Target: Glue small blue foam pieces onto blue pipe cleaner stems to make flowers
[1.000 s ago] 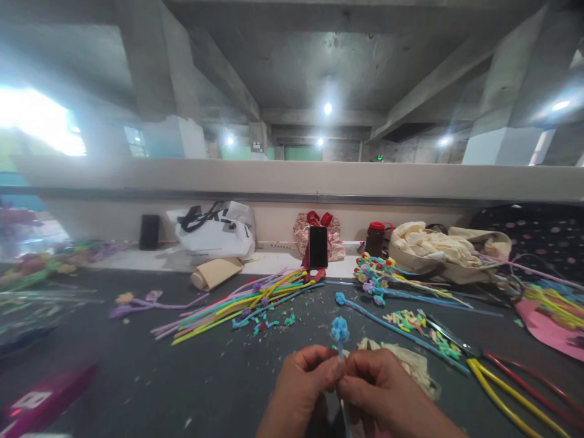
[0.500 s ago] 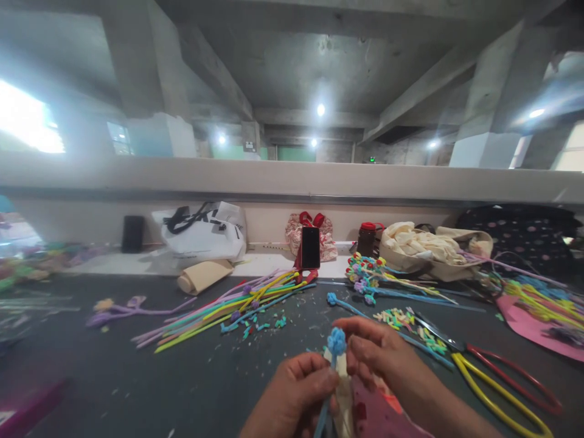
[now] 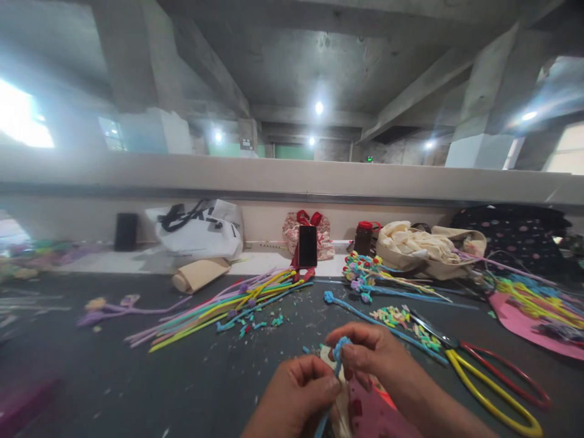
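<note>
A blue pipe cleaner flower [image 3: 340, 348] stands on a blue stem in front of me. My left hand [image 3: 303, 389] pinches that stem just below the flower head, and the stem's lower end runs down past the fingers. With thumb and forefinger, my right hand [image 3: 376, 353] grips the blue flower head from the right. Pink fabric [image 3: 371, 413] shows below and behind my right hand. Farther off lies another blue pipe cleaner [image 3: 378, 319] with a knotted head.
Scissors [image 3: 449, 347] with red and yellow handles lie at right, beside small cut pieces [image 3: 396, 319]. Coloured pipe cleaners [image 3: 219, 310] spread at left-centre. A bunch of finished flowers [image 3: 362, 274], a phone [image 3: 307, 246], a bottle [image 3: 364, 238] and bags stand along the back.
My right hand's fingers have closed onto the blue flower head, which has tilted slightly to the right. My left hand still pinches the stem. The whole view has shifted a little.
</note>
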{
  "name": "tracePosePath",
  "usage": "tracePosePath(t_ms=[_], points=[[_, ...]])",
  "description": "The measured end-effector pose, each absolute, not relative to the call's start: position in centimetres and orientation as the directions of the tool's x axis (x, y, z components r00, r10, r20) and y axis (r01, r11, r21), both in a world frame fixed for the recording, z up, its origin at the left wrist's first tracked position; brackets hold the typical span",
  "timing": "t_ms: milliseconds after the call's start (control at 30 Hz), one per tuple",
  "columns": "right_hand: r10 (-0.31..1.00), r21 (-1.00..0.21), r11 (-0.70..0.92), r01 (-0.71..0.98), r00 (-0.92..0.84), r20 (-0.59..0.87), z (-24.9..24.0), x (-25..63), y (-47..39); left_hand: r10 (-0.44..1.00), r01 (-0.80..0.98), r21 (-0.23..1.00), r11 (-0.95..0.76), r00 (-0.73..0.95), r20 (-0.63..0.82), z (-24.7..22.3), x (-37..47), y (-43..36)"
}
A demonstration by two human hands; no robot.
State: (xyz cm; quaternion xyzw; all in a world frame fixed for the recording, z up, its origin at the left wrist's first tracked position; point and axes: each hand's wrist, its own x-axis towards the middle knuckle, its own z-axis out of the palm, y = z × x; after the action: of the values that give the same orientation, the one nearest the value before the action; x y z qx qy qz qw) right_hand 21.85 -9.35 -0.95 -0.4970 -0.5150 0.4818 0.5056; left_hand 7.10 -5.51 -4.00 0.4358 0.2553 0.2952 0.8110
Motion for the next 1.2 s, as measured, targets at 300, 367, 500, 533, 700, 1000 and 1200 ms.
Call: tracePosePath(t_ms=[300,367,500,533,700,1000,1200], points=[[0.999,-0.999,0.039,0.024,0.001,0.039,-0.9,21.8,-9.4,0.667,-0.228,0.848,0.478,0.723,-0.181,-3.5,7.1,-5.1],[0.999,-0.999,0.039,0.014,0.023,0.039,-0.7,22.0,-9.5,0.631,-0.190,0.837,0.513,0.745,-0.217,-3.6,6.9,-4.8],[0.993,-0.997,0.066,-0.028,0.098,0.063,-0.6,22.5,-9.3,0.555,-0.141,0.776,0.614,0.776,-0.298,-4.2,6.4,-4.3],[0.993,-0.996,0.070,-0.049,0.097,0.065,-0.7,22.6,-9.3,0.542,-0.137,0.768,0.626,0.784,-0.302,-4.2,6.3,-4.2],[0.999,-0.990,0.016,-0.142,-0.033,0.021,-0.9,22.8,-9.3,0.491,-0.156,0.749,0.644,0.835,-0.249,-3.5,6.1,-4.7],[0.988,-0.987,0.039,-0.158,-0.139,0.062,-1.4,22.6,-9.2,0.438,-0.198,0.777,0.598,0.892,-0.109,-4.0,6.7,-4.4],[0.991,-0.994,0.069,-0.087,-0.106,0.078,-2.4,22.8,-8.8,0.438,-0.184,0.801,0.570,0.893,-0.106,-4.1,6.7,-4.4]])
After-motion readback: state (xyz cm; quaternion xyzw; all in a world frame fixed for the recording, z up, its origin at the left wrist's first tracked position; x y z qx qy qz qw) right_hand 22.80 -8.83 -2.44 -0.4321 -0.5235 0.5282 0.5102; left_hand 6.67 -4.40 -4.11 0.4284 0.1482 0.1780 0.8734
